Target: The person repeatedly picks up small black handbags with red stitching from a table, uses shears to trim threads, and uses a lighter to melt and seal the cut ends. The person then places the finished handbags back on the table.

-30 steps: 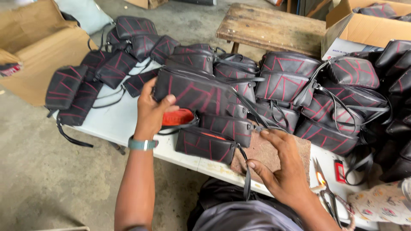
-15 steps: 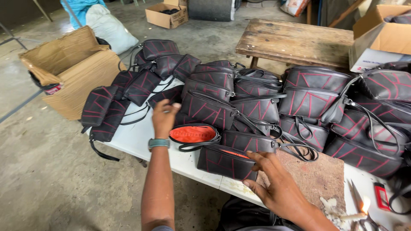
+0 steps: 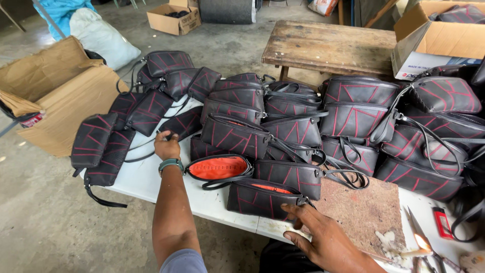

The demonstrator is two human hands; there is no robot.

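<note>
Left hand was closed around a flat black pouch near the far edge of the white table. Right hand lay spread open, fingertips touching an unzipped black bag with orange lining, beside an open oval pouch.

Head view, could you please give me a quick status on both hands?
Left hand gripping a black strap. Right hand open, fingertips on the unzipped pouch. Open red-lined pouch lies between them.

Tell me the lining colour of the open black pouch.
Orange-red, inside the open black pouch; head view.
</note>
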